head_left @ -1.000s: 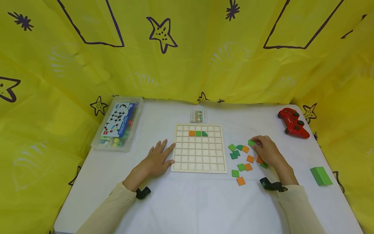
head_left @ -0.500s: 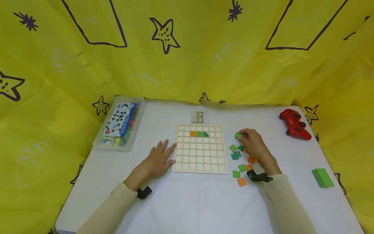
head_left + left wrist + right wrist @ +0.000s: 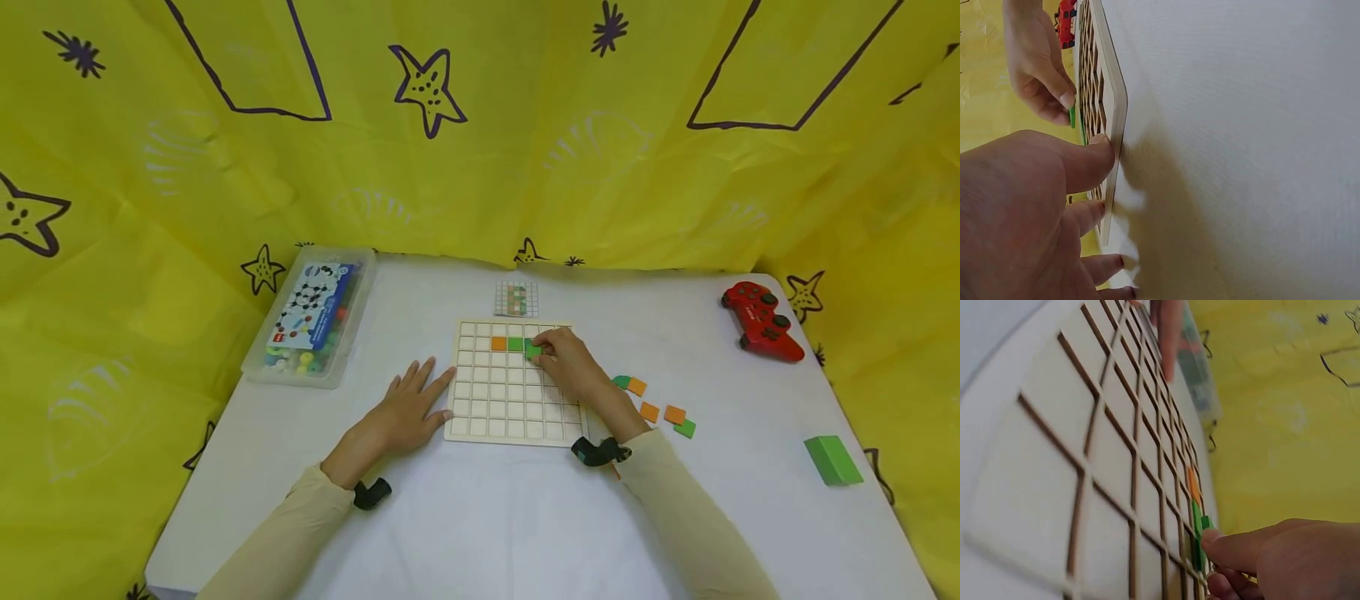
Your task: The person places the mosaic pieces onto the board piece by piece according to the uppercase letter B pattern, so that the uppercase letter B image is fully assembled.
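A pale wooden grid board lies in the middle of the white table. In one row sit an orange square tile and a green square tile, with a dark green piece mostly hidden beside them. My right hand pinches another green square tile between thumb and fingers, just over that row's right end; in the right wrist view this held tile is tilted close above the grid. My left hand lies with spread fingers, its thumb and fingertips touching the board's left edge.
Loose orange and green tiles lie right of the board, partly hidden by my right forearm. Beyond the board is a small printed pattern card. Around them are a clear plastic case, a red game controller and a green block.
My right hand has carried the green square tile left from the loose tiles to over the board. The left hand has stayed at the board's edge.
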`<state>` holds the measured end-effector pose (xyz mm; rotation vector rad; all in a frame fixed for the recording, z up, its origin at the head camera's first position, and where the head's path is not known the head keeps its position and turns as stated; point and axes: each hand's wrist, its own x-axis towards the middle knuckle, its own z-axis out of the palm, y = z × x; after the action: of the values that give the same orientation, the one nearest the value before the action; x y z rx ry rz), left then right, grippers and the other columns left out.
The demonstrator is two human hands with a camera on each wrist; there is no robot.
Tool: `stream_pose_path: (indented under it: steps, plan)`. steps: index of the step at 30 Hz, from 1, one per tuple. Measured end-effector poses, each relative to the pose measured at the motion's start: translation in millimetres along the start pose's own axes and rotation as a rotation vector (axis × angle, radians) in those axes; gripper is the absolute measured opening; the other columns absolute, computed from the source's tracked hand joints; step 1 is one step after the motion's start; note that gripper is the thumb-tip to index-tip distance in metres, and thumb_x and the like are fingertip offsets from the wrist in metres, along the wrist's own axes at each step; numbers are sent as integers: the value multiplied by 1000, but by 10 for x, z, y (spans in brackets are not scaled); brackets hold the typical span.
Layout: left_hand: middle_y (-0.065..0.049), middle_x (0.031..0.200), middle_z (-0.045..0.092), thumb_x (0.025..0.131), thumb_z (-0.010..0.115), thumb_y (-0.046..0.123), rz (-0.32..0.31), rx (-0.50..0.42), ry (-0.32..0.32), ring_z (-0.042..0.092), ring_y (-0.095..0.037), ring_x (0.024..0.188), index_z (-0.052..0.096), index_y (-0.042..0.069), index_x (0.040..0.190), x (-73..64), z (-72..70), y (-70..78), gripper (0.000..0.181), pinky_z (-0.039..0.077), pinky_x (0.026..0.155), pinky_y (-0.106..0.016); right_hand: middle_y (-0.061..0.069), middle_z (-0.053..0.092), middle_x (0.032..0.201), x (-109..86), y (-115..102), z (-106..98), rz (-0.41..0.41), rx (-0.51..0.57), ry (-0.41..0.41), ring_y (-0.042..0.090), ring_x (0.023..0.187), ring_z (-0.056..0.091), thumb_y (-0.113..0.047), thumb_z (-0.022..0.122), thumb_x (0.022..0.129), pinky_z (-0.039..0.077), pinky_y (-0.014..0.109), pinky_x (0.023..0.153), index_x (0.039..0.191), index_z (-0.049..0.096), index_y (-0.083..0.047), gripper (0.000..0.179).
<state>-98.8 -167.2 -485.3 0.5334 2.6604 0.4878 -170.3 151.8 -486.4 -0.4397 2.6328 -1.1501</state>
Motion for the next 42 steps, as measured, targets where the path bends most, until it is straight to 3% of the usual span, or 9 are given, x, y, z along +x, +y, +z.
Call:
stream_pose_path:
  steps: [7, 14, 19, 26, 33, 38, 42]
  plan:
    - [-20, 176, 8, 111, 49, 45, -8, 0, 0, 4, -46, 162, 21, 22, 171, 3, -2, 18, 70, 12, 127, -68, 18, 57, 123, 102, -199, 260, -55, -45, -28, 29, 110, 58, -10, 64, 106, 53, 44, 96, 133, 63, 3, 30]
    - [-22, 176, 9, 111, 50, 44, -5, -2, 3, 5, -48, 162, 23, 20, 170, -1, -23, 18, 70, 12, 127, -69, 12, 59, 121, 159, -287, 419, -71, -81, -11, 28, 114, 57, -9, 64, 106, 52, 42, 100, 121, 68, -3, 17]
    - [-23, 176, 9, 111, 50, 44, 0, -3, -6, 5, -48, 161, 22, 20, 171, 6, -30, 23, 70, 12, 127, -69, 10, 61, 120, 148, -317, 457, -107, -119, 16, 31, 117, 58, -6, 65, 104, 51, 46, 101, 113, 71, -5, 11]
    - [-23, 175, 10, 111, 51, 44, 2, -8, -3, 6, -49, 161, 23, 20, 170, 5, -35, 18, 70, 13, 126, -69, 9, 62, 123, 133, -328, 433, -116, -155, 18, 30, 117, 57, -9, 66, 105, 49, 47, 102, 118, 73, -5, 15]
    - [-23, 176, 9, 111, 50, 44, 6, -17, -1, 5, -48, 161, 23, 19, 170, 2, -33, 23, 70, 11, 127, -69, 13, 60, 129, -41, -172, 152, -57, -157, 60, 35, 123, 56, -15, 68, 105, 48, 52, 104, 129, 69, -4, 27]
    - [-23, 176, 8, 111, 49, 44, 8, -5, -7, 4, -49, 161, 22, 19, 170, 8, -25, 19, 70, 12, 126, -70, 21, 58, 131, -296, 81, -198, 23, -137, 125, 39, 122, 57, -14, 66, 105, 50, 55, 104, 131, 65, 2, 30]
    - [-23, 176, 7, 111, 48, 45, 0, 6, -18, 4, -49, 161, 21, 19, 171, 7, -25, 16, 71, 12, 126, -69, 26, 54, 135, -543, 264, -491, 124, -124, 120, 43, 126, 54, -16, 67, 105, 45, 60, 109, 137, 58, 6, 40]
